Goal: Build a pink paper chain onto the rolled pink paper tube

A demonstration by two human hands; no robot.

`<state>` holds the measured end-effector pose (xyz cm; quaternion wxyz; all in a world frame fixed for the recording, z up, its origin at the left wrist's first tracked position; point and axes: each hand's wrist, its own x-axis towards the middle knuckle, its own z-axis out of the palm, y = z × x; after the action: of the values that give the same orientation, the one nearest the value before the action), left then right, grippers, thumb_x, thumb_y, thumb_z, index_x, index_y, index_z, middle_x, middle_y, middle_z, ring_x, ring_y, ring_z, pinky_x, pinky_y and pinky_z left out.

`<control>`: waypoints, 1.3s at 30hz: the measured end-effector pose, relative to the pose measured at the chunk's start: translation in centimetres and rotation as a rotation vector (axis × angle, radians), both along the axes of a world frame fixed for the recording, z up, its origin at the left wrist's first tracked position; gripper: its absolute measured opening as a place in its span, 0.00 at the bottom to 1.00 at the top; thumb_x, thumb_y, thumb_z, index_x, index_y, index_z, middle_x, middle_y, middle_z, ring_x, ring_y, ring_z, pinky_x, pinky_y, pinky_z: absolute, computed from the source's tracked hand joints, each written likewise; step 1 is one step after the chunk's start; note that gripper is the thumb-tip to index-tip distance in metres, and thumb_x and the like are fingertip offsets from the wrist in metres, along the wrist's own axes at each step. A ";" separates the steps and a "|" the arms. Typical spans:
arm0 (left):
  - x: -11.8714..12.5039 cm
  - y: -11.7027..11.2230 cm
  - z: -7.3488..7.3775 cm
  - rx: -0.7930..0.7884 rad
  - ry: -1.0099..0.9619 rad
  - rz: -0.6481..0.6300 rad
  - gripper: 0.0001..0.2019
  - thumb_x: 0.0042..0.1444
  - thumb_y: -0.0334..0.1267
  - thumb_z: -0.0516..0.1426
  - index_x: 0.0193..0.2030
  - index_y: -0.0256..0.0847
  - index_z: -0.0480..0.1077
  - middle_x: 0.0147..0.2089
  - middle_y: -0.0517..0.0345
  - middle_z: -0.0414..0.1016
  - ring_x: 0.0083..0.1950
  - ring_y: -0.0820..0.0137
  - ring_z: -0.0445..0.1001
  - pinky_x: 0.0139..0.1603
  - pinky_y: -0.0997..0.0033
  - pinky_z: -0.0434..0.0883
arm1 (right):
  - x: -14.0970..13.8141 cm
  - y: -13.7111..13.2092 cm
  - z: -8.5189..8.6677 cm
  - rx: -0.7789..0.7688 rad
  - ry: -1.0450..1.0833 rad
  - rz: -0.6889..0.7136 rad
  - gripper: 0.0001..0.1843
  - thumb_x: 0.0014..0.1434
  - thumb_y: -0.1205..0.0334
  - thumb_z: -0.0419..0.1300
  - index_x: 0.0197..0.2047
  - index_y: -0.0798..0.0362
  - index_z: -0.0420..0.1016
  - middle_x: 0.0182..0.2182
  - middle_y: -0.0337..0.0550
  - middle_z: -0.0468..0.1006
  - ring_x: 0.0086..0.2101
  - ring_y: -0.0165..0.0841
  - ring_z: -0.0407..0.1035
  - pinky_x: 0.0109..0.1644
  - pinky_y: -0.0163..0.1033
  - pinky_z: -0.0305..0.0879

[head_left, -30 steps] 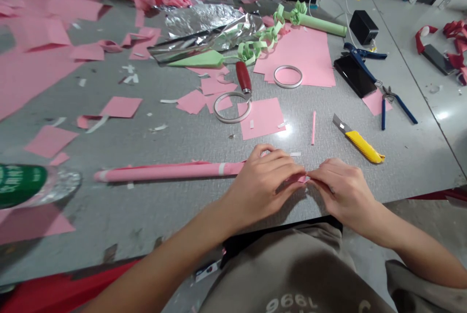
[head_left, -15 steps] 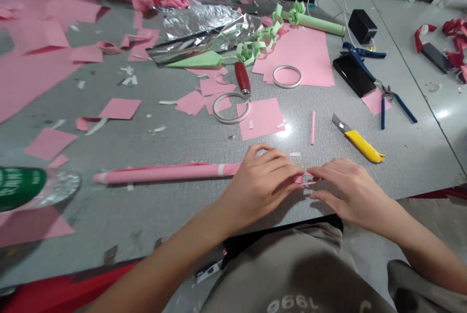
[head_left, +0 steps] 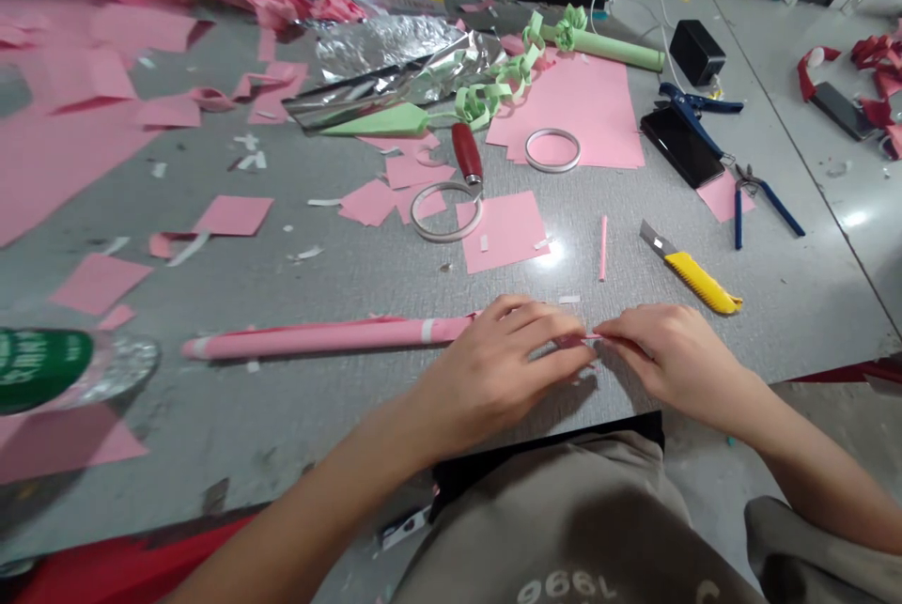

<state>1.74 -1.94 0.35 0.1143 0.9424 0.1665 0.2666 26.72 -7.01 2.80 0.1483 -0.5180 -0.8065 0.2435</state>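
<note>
My left hand (head_left: 504,364) is curled over a small folded piece of pink paper (head_left: 576,341), its thumb and fingers on either side. Between my right hand's (head_left: 673,355) thumb and forefinger the pointed end of that same paper is pinched. Most of the piece is hidden under my left fingers. A long pink paper tube (head_left: 317,336), bound with white tape, lies flat on the table and runs in behind my left hand. Just beyond my hands are a thin pink paper stick (head_left: 603,247) and a yellow utility knife (head_left: 701,280) with its blade out.
Two tape rings (head_left: 553,151), a red-handled tool (head_left: 466,153) and pink paper squares (head_left: 504,233) lie farther back. Blue pliers (head_left: 768,200) and a black phone (head_left: 680,146) are at right. A green-labelled bottle (head_left: 46,367) lies at left, near pink sheets (head_left: 63,153).
My right thumb and forefinger have closed on the paper's tip, which stood apart before. My left fingers have shifted slightly and cover more of the paper.
</note>
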 end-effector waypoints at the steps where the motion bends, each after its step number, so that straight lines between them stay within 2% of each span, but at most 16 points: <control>1: -0.2 0.1 -0.1 -0.028 0.007 -0.002 0.10 0.76 0.29 0.54 0.54 0.41 0.77 0.51 0.52 0.85 0.51 0.61 0.78 0.53 0.59 0.66 | 0.0 0.3 -0.1 -0.024 0.007 0.005 0.10 0.73 0.66 0.62 0.49 0.51 0.87 0.38 0.44 0.89 0.36 0.37 0.81 0.39 0.40 0.64; 6: -1.0 0.7 -0.5 -0.132 0.002 -0.021 0.11 0.77 0.29 0.53 0.50 0.41 0.77 0.48 0.55 0.86 0.50 0.63 0.79 0.53 0.61 0.66 | -0.3 1.2 -0.4 -0.115 0.013 0.080 0.09 0.74 0.66 0.63 0.44 0.51 0.87 0.37 0.43 0.89 0.36 0.36 0.81 0.40 0.40 0.63; 9: -1.1 0.6 -0.5 -0.121 -0.005 -0.011 0.11 0.76 0.28 0.53 0.47 0.41 0.78 0.47 0.55 0.86 0.49 0.63 0.79 0.51 0.61 0.66 | -0.3 1.4 -0.4 -0.124 0.003 0.093 0.10 0.75 0.65 0.63 0.44 0.52 0.87 0.36 0.44 0.89 0.36 0.37 0.80 0.40 0.40 0.62; 12: -1.0 0.3 -0.2 -0.064 -0.003 -0.026 0.14 0.74 0.25 0.51 0.50 0.40 0.78 0.47 0.54 0.86 0.49 0.63 0.79 0.50 0.61 0.66 | -0.3 1.5 -0.3 -0.136 0.026 0.096 0.10 0.75 0.64 0.63 0.45 0.52 0.87 0.37 0.43 0.89 0.36 0.37 0.80 0.41 0.40 0.62; 16: -0.8 0.0 -0.1 -0.019 0.000 -0.046 0.11 0.75 0.28 0.54 0.48 0.41 0.78 0.46 0.55 0.85 0.47 0.63 0.77 0.49 0.61 0.65 | -0.6 1.5 -0.3 -0.167 0.059 0.085 0.09 0.74 0.64 0.63 0.44 0.52 0.87 0.37 0.43 0.89 0.37 0.36 0.80 0.41 0.39 0.63; 22: 0.0 -0.1 -0.8 -0.021 -0.020 0.001 0.08 0.75 0.35 0.60 0.42 0.41 0.78 0.43 0.57 0.84 0.45 0.64 0.76 0.48 0.62 0.64 | -1.0 1.2 -0.7 -0.137 0.058 0.095 0.11 0.74 0.65 0.62 0.42 0.51 0.86 0.35 0.44 0.88 0.35 0.35 0.79 0.39 0.39 0.61; 26: 0.4 -0.3 -0.9 -0.030 -0.029 0.014 0.10 0.76 0.36 0.58 0.42 0.39 0.78 0.45 0.54 0.85 0.47 0.64 0.78 0.48 0.62 0.63 | -0.9 0.7 -1.0 -0.139 0.058 0.102 0.12 0.74 0.66 0.60 0.41 0.52 0.85 0.33 0.43 0.86 0.33 0.34 0.76 0.38 0.38 0.58; 30: 0.4 -0.5 -0.9 -0.086 -0.026 0.021 0.13 0.78 0.35 0.54 0.42 0.39 0.78 0.45 0.54 0.86 0.46 0.63 0.79 0.48 0.62 0.65 | -1.0 0.4 -0.8 -0.151 0.064 0.099 0.12 0.73 0.68 0.58 0.40 0.52 0.83 0.32 0.43 0.84 0.32 0.33 0.73 0.37 0.38 0.56; 34: 0.2 -0.5 -0.7 -0.198 -0.021 0.012 0.12 0.77 0.33 0.54 0.43 0.38 0.77 0.46 0.53 0.85 0.44 0.63 0.79 0.49 0.60 0.69 | -1.1 0.2 -0.1 -0.174 0.074 0.122 0.11 0.71 0.71 0.58 0.43 0.52 0.82 0.34 0.42 0.84 0.33 0.33 0.72 0.37 0.38 0.56; 37: 0.1 -0.5 -0.5 -0.235 -0.042 0.009 0.09 0.75 0.30 0.55 0.45 0.37 0.78 0.47 0.52 0.84 0.45 0.63 0.79 0.50 0.61 0.72 | -1.2 0.2 0.1 -0.182 0.058 0.117 0.06 0.70 0.67 0.62 0.43 0.52 0.82 0.34 0.42 0.85 0.33 0.34 0.73 0.37 0.38 0.56; 39: 0.0 -0.5 -0.4 -0.244 -0.055 0.009 0.08 0.74 0.28 0.56 0.45 0.38 0.77 0.47 0.51 0.84 0.45 0.63 0.79 0.51 0.61 0.73 | -1.3 0.3 -0.1 -0.169 0.028 0.104 0.07 0.72 0.64 0.63 0.41 0.53 0.82 0.34 0.43 0.85 0.33 0.34 0.73 0.38 0.39 0.56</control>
<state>1.78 -2.44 -0.09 0.2317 0.9131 0.1987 0.2705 25.41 -6.72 2.68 0.1026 -0.4827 -0.8068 0.3250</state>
